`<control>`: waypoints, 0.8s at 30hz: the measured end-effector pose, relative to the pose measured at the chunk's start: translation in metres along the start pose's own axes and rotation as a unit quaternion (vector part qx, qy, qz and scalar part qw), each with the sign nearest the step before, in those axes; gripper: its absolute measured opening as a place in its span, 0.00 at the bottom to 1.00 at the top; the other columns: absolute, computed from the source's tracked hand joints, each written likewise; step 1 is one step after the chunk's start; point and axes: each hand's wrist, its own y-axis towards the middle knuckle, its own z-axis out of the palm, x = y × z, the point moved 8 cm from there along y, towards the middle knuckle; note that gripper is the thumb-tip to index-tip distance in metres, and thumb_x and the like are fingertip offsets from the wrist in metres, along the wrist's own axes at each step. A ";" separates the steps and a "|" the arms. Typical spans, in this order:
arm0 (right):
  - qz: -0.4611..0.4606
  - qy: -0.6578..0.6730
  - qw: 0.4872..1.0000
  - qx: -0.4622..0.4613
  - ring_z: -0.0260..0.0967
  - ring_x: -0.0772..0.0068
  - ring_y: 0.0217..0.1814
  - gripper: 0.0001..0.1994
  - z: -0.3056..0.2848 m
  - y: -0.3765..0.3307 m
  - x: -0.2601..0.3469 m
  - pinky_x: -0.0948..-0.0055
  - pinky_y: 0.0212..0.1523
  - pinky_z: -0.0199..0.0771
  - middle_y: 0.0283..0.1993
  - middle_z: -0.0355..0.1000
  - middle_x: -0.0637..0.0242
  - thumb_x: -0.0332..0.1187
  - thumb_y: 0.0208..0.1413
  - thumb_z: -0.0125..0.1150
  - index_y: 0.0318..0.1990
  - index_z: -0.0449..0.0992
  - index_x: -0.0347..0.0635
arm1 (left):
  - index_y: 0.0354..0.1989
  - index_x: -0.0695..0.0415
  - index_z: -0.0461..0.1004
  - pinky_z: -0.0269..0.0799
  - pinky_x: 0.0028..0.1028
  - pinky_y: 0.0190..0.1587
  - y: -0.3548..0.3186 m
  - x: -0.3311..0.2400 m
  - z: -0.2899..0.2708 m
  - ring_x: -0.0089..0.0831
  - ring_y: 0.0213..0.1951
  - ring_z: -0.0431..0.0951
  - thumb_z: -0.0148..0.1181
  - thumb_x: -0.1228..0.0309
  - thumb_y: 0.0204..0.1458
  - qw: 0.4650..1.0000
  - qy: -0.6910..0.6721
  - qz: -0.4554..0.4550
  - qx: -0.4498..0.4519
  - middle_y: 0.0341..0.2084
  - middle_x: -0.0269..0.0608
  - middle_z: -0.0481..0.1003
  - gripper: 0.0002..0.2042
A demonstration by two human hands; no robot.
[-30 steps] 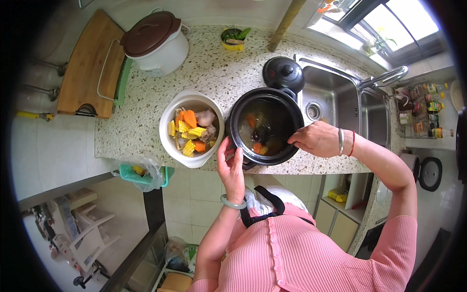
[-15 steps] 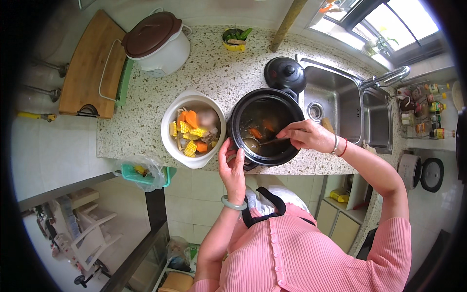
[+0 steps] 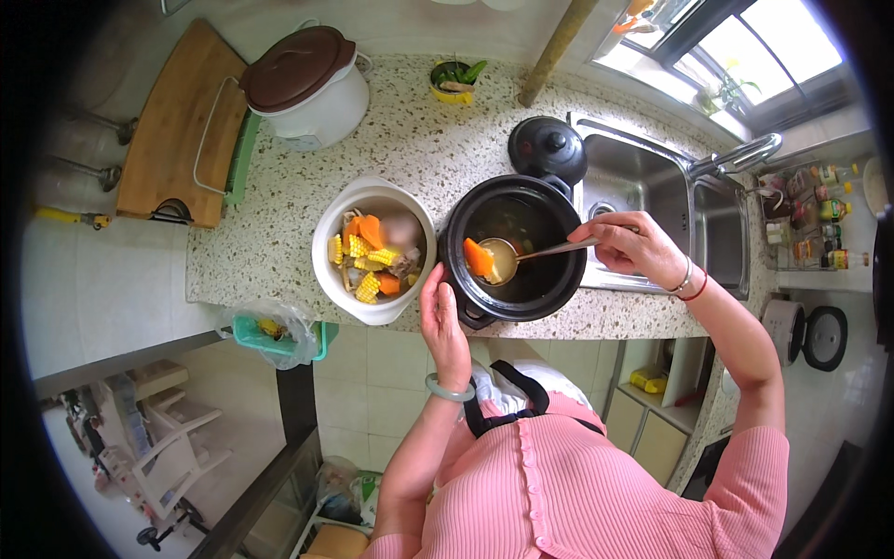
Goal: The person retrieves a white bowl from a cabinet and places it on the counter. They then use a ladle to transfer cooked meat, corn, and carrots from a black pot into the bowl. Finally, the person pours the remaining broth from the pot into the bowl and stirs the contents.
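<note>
A speckled stone counter was viewed from above. A black pot was placed on it at the front edge, with a white bowl just beside it on the left. A metal ladle was gripped at its handle by the right hand, the fingers being closed around it; its bowl was held over the pot's opening and was loaded with an orange carrot piece. The left hand was laid against the near rim of the pot, between pot and bowl, fingers extended and nothing enclosed. The white bowl was filled with corn pieces, carrot chunks and meat. The pot's black lid was set down behind the pot, beside a steel sink. A white cooker with a brown lid was located at the back left, next to a wooden cutting board. A small yellow cup was seen at the rear edge of the counter.
</note>
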 end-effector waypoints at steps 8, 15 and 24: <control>-0.006 0.025 0.999 -0.036 0.45 0.88 0.17 0.15 -0.013 -0.011 0.017 0.83 0.17 0.45 0.19 0.55 0.77 0.31 0.65 0.42 0.46 0.75 0.30 | 0.59 0.61 0.66 0.56 0.26 0.62 0.002 -0.006 0.001 0.24 0.58 0.65 0.44 0.63 0.66 1.000 -0.005 -0.007 -0.005 0.58 0.37 0.67 0.19; -0.032 -0.016 0.999 -0.041 0.46 0.89 0.15 0.17 -0.010 -0.005 0.072 0.84 0.17 0.46 0.17 0.59 0.74 0.33 0.65 0.40 0.44 0.76 0.30 | 0.59 0.60 0.66 0.55 0.28 0.62 0.003 -0.012 -0.009 0.27 0.57 0.65 0.44 0.60 0.66 0.999 -0.027 -0.012 -0.029 0.57 0.38 0.67 0.20; -0.032 0.013 0.999 0.004 0.48 0.87 0.16 0.14 0.052 0.065 0.093 0.82 0.17 0.48 0.20 0.61 0.73 0.32 0.63 0.47 0.45 0.77 0.33 | 0.59 0.60 0.66 0.54 0.26 0.63 0.001 -0.006 -0.037 0.24 0.59 0.63 0.45 0.59 0.66 0.998 -0.023 -0.010 -0.050 0.58 0.37 0.66 0.20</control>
